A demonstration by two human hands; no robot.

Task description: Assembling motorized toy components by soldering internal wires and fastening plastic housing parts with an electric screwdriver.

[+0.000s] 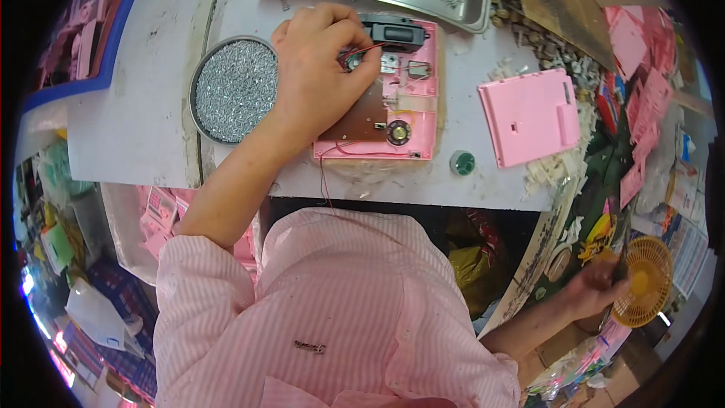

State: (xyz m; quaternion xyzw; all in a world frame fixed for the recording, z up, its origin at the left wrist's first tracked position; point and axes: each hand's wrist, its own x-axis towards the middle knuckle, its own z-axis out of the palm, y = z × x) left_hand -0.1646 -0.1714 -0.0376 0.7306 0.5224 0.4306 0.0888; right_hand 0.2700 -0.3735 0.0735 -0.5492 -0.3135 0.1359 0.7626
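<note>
My left hand [325, 64] is bent over the upper left of an open pink plastic housing [427, 106]. Its fingers are closed, with the tips hidden among the parts and thin wires. Inside the housing are a black rectangular module [396, 33], a brown circuit board [359, 117] and a round speaker [399, 132]. A dark red wire [323, 174] hangs over the table's front edge. Far to the right and low, my right hand [600, 287] is by the left rim of a yellow mesh basket [646, 280]. Its fingers look curled; what they hold is unclear.
Left of the housing is a round tin of small silvery screws [236, 91]. A metal tray [423, 0] with dark small parts stands behind. To the right lie a small green round piece [462, 163] and a pink cover [532, 117]. Pink panels [642, 98] crowd the far right.
</note>
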